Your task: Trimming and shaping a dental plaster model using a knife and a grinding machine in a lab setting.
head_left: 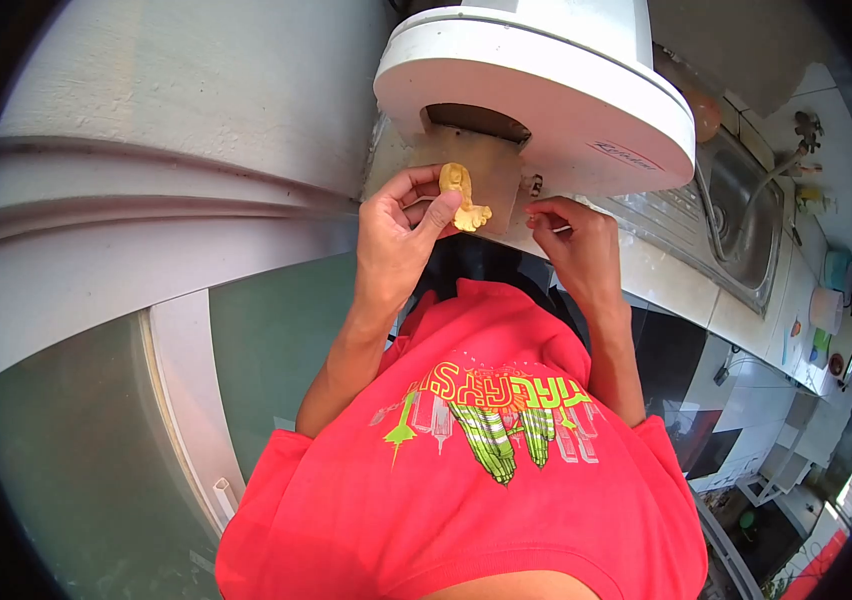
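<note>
My left hand [401, 222] pinches a small yellow, knobbly piece [456, 180] between thumb and fingers. It is held upright, with a ruffled lower end that flares to the right; its exact kind I cannot make out. To the right of it, my right hand [578, 240] is closed, with thumb and fingertips drawn together and touching nothing around it. Whether something small sits in that pinch is hidden. Both hands are over the near edge of the counter, in front of a brownish flat board [502, 208]. A small dark item [536, 184] stands just beyond my right fingertips.
A large white rounded appliance [586, 120] with a dark opening [476, 121] overhangs the counter. Right of it is a steel sink [751, 215] with a tap [804, 135]. A pale wall [176, 100] rises at left, above a greenish panel [276, 340]. Dark and white tiles [671, 350] lie below right.
</note>
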Motion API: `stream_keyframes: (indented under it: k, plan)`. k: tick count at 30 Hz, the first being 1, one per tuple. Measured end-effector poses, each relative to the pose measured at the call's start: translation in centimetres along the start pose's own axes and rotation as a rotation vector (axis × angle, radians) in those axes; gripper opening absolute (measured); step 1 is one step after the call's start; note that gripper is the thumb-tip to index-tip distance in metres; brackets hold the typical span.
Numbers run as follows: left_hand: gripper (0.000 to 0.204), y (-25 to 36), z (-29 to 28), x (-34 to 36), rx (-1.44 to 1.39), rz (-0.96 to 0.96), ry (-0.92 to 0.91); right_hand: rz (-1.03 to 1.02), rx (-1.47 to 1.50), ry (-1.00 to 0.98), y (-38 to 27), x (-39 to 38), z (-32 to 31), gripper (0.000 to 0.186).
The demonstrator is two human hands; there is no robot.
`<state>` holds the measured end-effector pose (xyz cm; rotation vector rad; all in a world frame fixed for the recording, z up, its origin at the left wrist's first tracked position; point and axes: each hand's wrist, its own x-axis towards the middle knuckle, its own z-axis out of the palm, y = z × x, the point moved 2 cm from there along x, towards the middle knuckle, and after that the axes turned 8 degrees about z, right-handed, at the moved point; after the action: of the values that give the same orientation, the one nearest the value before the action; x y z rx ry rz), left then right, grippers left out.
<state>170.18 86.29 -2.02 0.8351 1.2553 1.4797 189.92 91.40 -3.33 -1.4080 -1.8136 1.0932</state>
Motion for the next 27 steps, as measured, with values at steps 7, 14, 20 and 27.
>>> stream_keyframes:
  k: [7, 14, 20, 27]
  plan:
    - [0.03, 1.1, -0.1, -0.7, -0.294, -0.066, -0.011, 0.197, -0.262, -0.038, -0.1, -2.0, -1.5, 0.02]
    - [0.033, -0.9, 1.0, -0.6, -0.457, -0.019, 0.068, 0.18, 0.451, -0.07, -3.8, -1.1, 3.5, 0.034]
    - [0.034, -1.0, 1.6, -0.4, -0.047, 0.137, -0.003, 0.139, 0.691, 0.017, -3.9, -0.3, 4.5, 0.03]
    - [0.018, -2.2, 1.4, 2.0, 0.119, 0.183, 0.038, -0.003, 0.379, 0.11, -3.4, 1.9, 4.1, 0.024]
